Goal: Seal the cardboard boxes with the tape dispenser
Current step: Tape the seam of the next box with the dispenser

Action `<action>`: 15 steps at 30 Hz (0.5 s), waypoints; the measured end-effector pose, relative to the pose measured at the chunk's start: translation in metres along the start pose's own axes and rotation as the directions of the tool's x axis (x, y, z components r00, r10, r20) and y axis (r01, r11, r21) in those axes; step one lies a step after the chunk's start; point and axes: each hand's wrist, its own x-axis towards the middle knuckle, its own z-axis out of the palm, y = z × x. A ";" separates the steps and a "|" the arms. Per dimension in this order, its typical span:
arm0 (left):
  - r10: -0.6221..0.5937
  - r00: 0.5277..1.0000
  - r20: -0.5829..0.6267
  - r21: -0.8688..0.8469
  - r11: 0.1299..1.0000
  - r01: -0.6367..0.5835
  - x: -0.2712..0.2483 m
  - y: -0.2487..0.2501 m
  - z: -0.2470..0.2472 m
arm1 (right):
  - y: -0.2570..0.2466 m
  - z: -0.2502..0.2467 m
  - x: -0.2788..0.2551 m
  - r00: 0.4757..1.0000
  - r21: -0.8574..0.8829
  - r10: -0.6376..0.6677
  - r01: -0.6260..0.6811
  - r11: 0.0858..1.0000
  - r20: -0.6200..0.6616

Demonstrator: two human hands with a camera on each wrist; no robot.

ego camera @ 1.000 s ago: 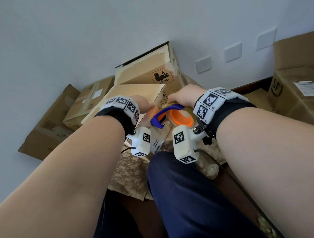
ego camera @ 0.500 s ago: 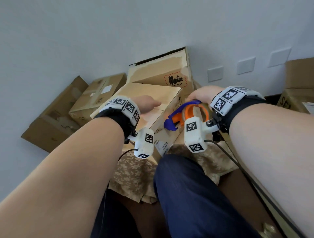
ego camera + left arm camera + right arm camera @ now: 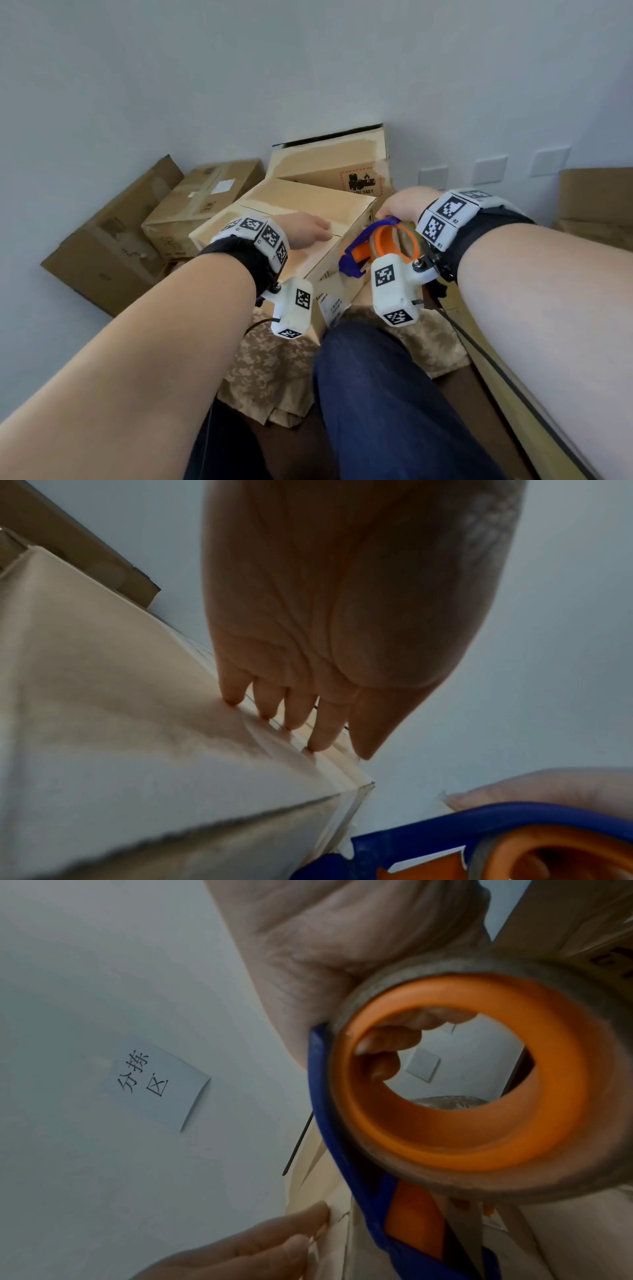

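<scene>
On the top face of the nearest cardboard box (image 3: 301,205), the left hand (image 3: 303,229) presses straight fingers (image 3: 294,710) along the taped flap seam. Beside the box's right edge, the right hand (image 3: 399,205) grips the tape dispenser (image 3: 380,246), fingers curled through its orange core. Judged progress: this seam appears taped; cutting and the other boxes (image 3: 202,202) remain.

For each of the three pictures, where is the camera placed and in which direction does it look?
Head: on the head, facing forward and down at the cardboard box; both forearms and a knee show.
Left wrist: under the wrist, looking along the left hand, whose fingertips press the box top.
Right wrist: under the wrist, looking along the right hand gripping the tape dispenser.
Shared: all three views show the dispenser and the box.
</scene>
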 end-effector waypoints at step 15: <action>-0.122 0.987 -0.101 -0.157 0.982 0.105 -0.039 -0.030 -0.003 | -0.005 0.007 -0.013 0.998 -0.161 -0.040 0.030 0.986 -0.054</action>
